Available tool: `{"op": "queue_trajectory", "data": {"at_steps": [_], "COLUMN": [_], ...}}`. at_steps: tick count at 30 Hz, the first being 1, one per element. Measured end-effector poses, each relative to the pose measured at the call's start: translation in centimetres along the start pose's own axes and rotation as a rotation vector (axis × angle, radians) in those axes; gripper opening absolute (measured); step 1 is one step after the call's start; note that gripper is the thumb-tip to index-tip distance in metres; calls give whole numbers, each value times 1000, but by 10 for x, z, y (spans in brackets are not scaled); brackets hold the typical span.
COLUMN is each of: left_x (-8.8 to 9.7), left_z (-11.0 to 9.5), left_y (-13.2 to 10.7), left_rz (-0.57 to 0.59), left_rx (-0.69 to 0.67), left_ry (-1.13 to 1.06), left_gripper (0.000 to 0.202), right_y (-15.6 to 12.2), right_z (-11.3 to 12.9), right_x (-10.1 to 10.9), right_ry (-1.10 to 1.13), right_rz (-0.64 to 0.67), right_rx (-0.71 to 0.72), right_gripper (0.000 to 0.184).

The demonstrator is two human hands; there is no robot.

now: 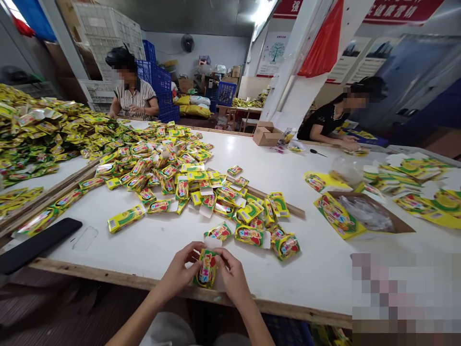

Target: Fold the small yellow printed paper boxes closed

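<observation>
Left hand (pixel 187 264) and right hand (pixel 230 270): fingers clamped on opposite sides of a small yellow-and-green printed pack (pixel 207 273), probably to steady its upper end, at the near edge of the white tabletop (pixel 309 278), heap of glossy yellow-and-green packs (pixel 169 168) beyond, seemingly for easy reach

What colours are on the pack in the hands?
The pack is green and yellow with multicoloured lettering, best seen in the head view.
</observation>
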State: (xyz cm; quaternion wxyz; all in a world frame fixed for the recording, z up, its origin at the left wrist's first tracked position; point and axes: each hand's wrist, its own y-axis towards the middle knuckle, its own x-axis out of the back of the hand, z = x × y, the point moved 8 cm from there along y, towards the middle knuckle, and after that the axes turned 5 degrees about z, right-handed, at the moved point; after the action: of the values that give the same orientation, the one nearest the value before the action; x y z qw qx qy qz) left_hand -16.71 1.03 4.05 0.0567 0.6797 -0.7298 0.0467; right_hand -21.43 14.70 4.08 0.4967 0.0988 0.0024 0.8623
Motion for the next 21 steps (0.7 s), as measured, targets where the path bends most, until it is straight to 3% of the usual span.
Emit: {"op": "queue_trajectory", "data": {"at_steps": [3, 8, 14, 21], "left_x": [5, 11, 9, 12], "left_z": [-1, -7, -20, -14], "left_y": [3, 4, -1, 3], "left_rz": [-34, -133, -148, -235], "left_rx": [-25, -122, -161, -56], "left_ry": [35, -13, 87, 16], "left_gripper": [22, 17, 14, 16], "right_y": [5, 5, 0, 4], "right_z": [10, 2, 18, 17], "right_x": [2, -3, -8, -5], "right_ry": [-74, 63, -49, -131], "right_rz": [-37, -109, -43, -137], "right_rx": [81, 36, 92, 0], "right_gripper": [22, 25, 15, 16]}}
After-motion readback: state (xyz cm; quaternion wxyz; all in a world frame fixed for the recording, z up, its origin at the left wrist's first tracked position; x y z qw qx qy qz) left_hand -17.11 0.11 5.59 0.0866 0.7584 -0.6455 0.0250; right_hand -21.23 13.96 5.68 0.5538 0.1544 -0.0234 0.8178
